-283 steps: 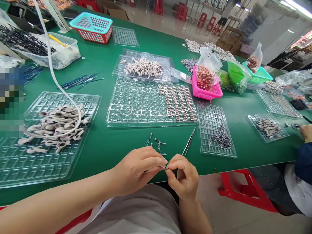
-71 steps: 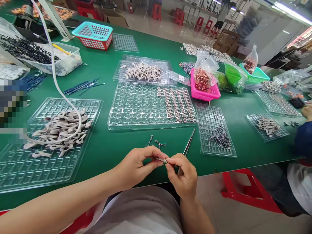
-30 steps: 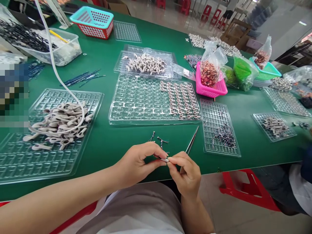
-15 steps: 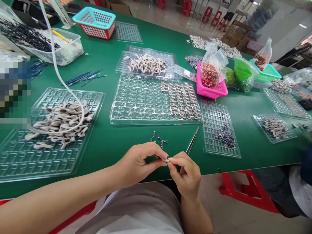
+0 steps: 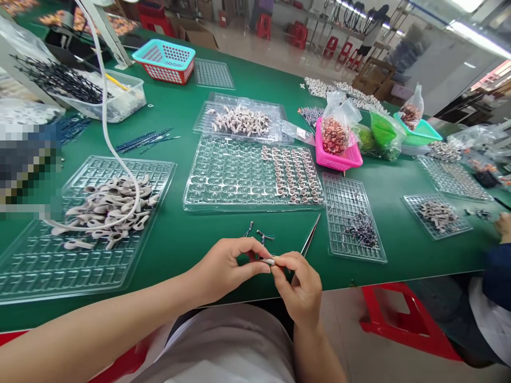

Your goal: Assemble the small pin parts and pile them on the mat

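Note:
My left hand (image 5: 235, 266) pinches a small white piece (image 5: 268, 261) between thumb and fingers near the table's front edge. Against the other end of that piece, the fingertips of my right hand (image 5: 299, 282) are pressed together. Tweezers (image 5: 310, 235) stick out beyond my right hand, their lower part hidden by it. Small wired parts (image 5: 264, 235) lie just beyond my fingers. Farther back is a clear moulded tray (image 5: 227, 175), with rows of small pieces (image 5: 293, 170) in its right part.
A tray (image 5: 96, 266) with piled white pieces and a looping white cable stand left. Right are a tray of wired parts (image 5: 361, 231) and a pink basket (image 5: 337, 158). Behind sit another pile (image 5: 241, 120) and a blue-red basket (image 5: 165, 58). A person's hand (image 5: 503, 226) is far right.
The view has tilted up slightly, so table items appear lower in the picture. Both hands keep hold of the white piece, with little visible change in their grip.

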`<state>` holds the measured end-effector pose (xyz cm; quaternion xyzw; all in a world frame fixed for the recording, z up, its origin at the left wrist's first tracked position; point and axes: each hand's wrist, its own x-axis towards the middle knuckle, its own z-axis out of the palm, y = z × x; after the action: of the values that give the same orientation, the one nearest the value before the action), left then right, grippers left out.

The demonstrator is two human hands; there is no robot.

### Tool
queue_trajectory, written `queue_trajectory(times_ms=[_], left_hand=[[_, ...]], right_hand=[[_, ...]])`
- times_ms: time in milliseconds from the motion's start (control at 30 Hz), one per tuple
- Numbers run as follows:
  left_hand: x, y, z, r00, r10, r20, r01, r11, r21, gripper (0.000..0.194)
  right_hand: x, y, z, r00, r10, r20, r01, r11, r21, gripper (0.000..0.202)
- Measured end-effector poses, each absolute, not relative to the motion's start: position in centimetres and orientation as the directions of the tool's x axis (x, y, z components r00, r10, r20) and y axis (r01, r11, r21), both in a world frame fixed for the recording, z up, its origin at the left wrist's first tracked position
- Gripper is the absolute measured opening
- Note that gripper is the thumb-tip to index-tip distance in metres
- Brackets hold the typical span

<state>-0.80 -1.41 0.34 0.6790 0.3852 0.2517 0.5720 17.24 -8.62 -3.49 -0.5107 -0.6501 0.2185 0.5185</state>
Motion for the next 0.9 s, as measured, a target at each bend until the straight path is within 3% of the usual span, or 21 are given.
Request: queue_trajectory(times_ms=[233, 367, 600, 900], left_hand=[[-0.7, -1.2, 0.3, 0.549, 0.822, -0.152, 0.169, 0.069, 0.983, 0.017], [-0.6, -1.0, 0.2, 0.54, 0.821, -0.183, 0.033, 0.196, 0.98, 0.02], [-1.3, 0.7, 0.7, 0.568, 0.748, -0.344, -0.324, 0.587, 0.742, 0.033], [-2.8, 1.4, 2.3, 0.573, 0.742, -0.347, -0.428, 0.633, 0.645, 0.032]], right_hand=[[17.4, -8.2, -3.4, 0.074, 0.911, 0.406, 0.427, 0.339, -0.838, 0.019], [17.6, -8.4, -3.5, 0.054, 0.917, 0.396, 0.441, 0.333, -0.833, 0.016], [18.1, -8.5, -4.1, 0.057, 0.902, 0.427, 0.495, 0.346, -0.797, 0.011], [18.0, -8.2, -4.0, 0.066, 0.894, 0.444, 0.518, 0.349, -0.781, 0.011]])
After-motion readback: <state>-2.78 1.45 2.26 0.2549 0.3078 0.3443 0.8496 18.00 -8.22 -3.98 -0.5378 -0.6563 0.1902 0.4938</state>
